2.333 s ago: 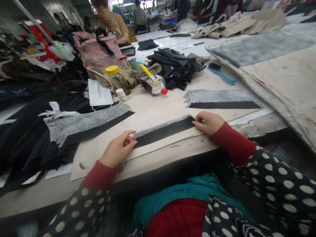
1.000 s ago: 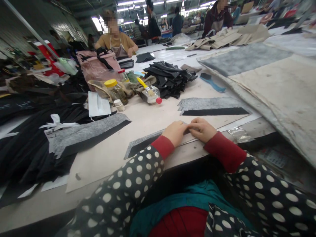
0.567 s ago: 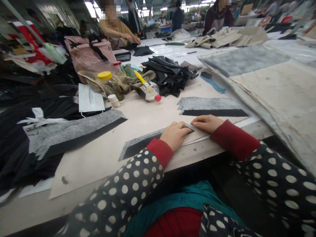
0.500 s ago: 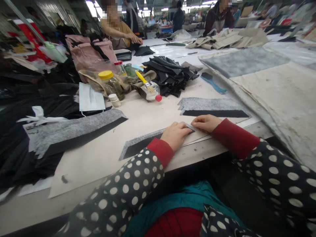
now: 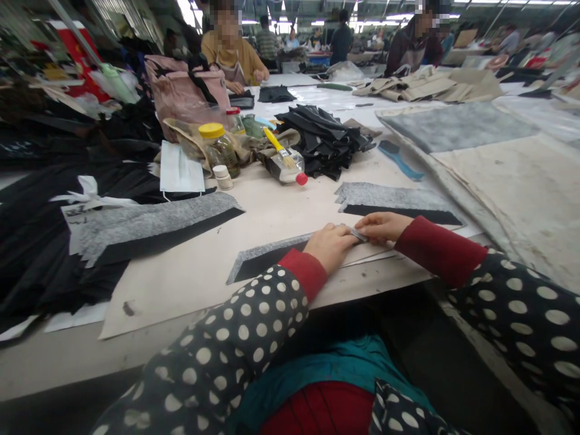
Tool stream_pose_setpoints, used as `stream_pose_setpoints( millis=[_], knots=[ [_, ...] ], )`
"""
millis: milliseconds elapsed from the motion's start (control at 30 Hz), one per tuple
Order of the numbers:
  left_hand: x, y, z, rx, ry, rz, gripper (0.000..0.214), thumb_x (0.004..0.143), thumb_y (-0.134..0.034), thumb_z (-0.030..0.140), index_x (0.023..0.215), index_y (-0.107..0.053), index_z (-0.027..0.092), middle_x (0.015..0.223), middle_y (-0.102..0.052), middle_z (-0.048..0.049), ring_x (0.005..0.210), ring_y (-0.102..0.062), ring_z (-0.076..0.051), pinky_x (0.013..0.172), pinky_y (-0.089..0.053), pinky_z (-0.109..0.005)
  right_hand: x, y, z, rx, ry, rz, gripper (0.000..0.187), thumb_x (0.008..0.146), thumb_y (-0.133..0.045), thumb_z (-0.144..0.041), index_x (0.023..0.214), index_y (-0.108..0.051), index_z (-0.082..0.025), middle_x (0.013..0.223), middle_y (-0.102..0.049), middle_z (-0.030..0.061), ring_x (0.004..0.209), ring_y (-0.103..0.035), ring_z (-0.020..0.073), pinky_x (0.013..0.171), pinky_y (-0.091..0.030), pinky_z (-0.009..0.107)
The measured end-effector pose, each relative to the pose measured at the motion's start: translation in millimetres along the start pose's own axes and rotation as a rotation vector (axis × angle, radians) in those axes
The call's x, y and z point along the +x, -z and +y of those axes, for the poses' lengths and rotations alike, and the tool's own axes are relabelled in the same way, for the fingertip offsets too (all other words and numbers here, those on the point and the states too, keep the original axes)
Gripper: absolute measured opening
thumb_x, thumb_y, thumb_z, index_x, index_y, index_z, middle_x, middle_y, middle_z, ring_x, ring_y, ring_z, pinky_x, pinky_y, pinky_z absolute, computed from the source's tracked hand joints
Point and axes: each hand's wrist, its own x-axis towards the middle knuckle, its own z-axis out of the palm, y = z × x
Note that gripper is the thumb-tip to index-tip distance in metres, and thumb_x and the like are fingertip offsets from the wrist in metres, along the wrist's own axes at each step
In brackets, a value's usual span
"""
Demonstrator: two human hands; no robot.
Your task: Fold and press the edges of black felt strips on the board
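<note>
A grey-and-black fabric strip [image 5: 267,258] lies on the pale board [image 5: 181,272] before me, its grey felt-like side along the far edge. My left hand [image 5: 330,246] rests over the strip's right part, fingers curled and pressing on it. At the strip's right end, my right hand [image 5: 381,227] pinches the tip between thumb and fingers, and the tip looks turned up there. The fingertips of both hands nearly meet. Just beyond the right hand sits a stack of similar strips [image 5: 389,196]. Another stack of strips [image 5: 167,226] lies to the left.
Behind the board stand a yellow-lidded jar [image 5: 218,151], a small white bottle [image 5: 222,177], a brush [image 5: 280,148] on a plastic bottle and a pile of black pieces [image 5: 324,139]. A face mask [image 5: 182,169] lies left. Layered sheets [image 5: 507,169] cover the right. A co-worker [image 5: 235,54] is across.
The strip's right end now appears folded up at my right fingertips, where it lay flatter before. My view has shifted slightly left. The co-worker across has moved their hands apart.
</note>
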Motion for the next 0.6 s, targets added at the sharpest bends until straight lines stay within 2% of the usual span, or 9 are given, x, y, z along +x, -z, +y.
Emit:
stream_pose_setpoints(
  millis=[100, 233, 433, 600],
  knots=[
    [0, 0.9, 0, 0.003, 0.001, -0.005, 0.026, 0.086, -0.034, 0.023, 0.099, -0.056, 0.022, 0.099, -0.057, -0.0012, 0.086, -0.046, -0.014, 0.078, -0.039, -0.028, -3, -2, 6, 0.004, 0.039, 0.042, 0.015, 0.070, -0.052, -0.021, 0.083, -0.055, -0.013, 0.052, -0.048, -0.0034, 0.045, -0.044, 0.0060, 0.040, -0.033, 0.017],
    [1, 3.4, 1, 0.008, -0.025, -0.022, 0.025, 0.085, -0.035, 0.021, 0.094, -0.058, 0.017, 0.095, -0.059, -0.0034, 0.087, -0.049, -0.014, 0.080, -0.038, -0.028, -8, -8, 16, -0.112, 0.136, 0.139, 0.017, 0.067, -0.053, -0.027, 0.078, -0.056, -0.014, 0.054, -0.051, -0.0022, 0.047, -0.045, 0.0072, 0.045, -0.037, 0.019],
    [2, 3.6, 2, 0.015, -0.034, -0.005, 0.023, 0.084, -0.037, 0.020, 0.089, -0.059, 0.015, 0.094, -0.060, -0.0038, 0.085, -0.051, -0.014, 0.079, -0.038, -0.028, -18, -25, 21, -0.530, 0.376, 0.449, 0.018, 0.066, -0.048, -0.020, 0.077, -0.062, -0.016, 0.067, -0.060, 0.0021, 0.059, -0.052, 0.0123, 0.056, -0.040, 0.023],
    [2, 1.4, 1, 0.025, -0.044, 0.010, 0.023, 0.084, -0.037, 0.020, 0.090, -0.059, 0.015, 0.092, -0.060, -0.0034, 0.083, -0.051, -0.014, 0.079, -0.038, -0.028, -17, -31, 27, -0.698, 0.626, 0.554, 0.020, 0.071, -0.043, -0.018, 0.077, -0.063, -0.016, 0.073, -0.060, 0.0047, 0.066, -0.054, 0.0139, 0.063, -0.043, 0.024]
  ],
)
